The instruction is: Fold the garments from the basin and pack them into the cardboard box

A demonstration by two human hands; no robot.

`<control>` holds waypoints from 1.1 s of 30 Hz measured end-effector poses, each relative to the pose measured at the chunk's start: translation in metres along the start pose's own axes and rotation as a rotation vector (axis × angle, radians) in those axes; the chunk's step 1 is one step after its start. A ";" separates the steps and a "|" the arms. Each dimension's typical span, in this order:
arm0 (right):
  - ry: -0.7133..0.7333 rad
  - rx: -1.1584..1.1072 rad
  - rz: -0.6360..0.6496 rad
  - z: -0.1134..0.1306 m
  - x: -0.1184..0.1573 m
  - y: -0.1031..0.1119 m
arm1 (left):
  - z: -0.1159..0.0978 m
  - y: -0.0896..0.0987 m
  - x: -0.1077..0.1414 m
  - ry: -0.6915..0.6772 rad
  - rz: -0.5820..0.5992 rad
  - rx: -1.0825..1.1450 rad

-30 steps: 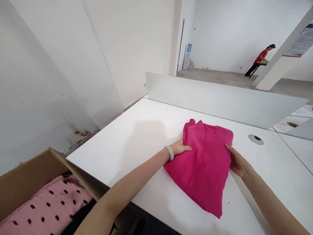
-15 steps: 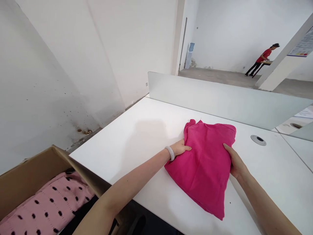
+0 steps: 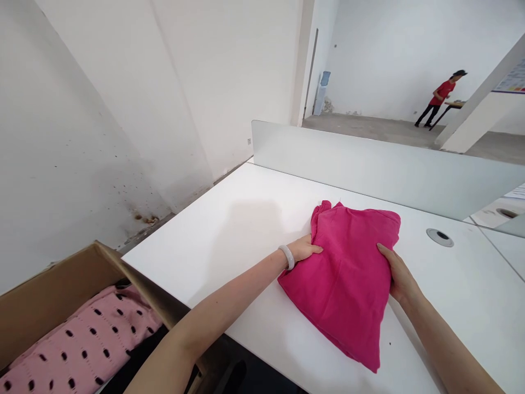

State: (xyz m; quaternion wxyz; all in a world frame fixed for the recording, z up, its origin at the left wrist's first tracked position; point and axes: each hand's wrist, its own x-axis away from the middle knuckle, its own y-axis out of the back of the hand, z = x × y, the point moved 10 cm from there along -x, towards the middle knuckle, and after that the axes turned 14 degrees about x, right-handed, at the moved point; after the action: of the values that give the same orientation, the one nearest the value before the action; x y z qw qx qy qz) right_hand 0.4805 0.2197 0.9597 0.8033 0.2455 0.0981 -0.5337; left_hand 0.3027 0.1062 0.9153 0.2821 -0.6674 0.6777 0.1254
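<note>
A bright pink folded garment [image 3: 344,284] lies over the white table, and both hands grip its sides. My left hand [image 3: 304,249], with a pale bangle on the wrist, is closed on its left edge, thumb on top and fingers hidden beneath the cloth. On the opposite edge my right hand [image 3: 397,273] pinches the fabric, thumb on top and the other fingers underneath. The exact kind of garment cannot be made out. Its lower corner hangs toward me.
A cardboard box [image 3: 82,256] at lower left holds a pink cloth with black spots [image 3: 88,339] and dark fabric. The white table [image 3: 213,219] has a cable grommet [image 3: 439,237] and a frosted divider [image 3: 369,167] along its back. Far off, a person in red [image 3: 441,96] stands by a small table.
Both hands keep their hold on the pink garment, which has barely moved. The whole view has shifted slightly. The distant person stands more upright.
</note>
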 end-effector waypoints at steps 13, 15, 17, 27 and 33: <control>0.030 0.031 -0.007 0.002 0.004 -0.002 | 0.000 0.001 0.001 -0.019 -0.008 -0.018; 0.036 0.020 -0.008 0.003 0.005 -0.003 | 0.000 0.000 0.001 -0.018 -0.017 0.000; 0.028 -0.017 -0.003 0.005 0.007 -0.005 | -0.001 0.000 0.002 -0.011 -0.036 0.013; 0.014 -0.130 0.091 0.027 0.043 -0.047 | -0.059 0.012 0.068 -0.027 -0.064 0.024; 0.089 -0.140 0.286 0.043 0.106 -0.131 | -0.094 0.042 0.169 -0.087 -0.096 -0.036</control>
State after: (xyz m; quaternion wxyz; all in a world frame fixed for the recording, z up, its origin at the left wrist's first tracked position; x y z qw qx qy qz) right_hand 0.4010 0.0722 0.9145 0.8812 0.2238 0.1348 -0.3941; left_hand 0.2497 -0.0831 0.8897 0.3048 -0.6980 0.6296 0.1529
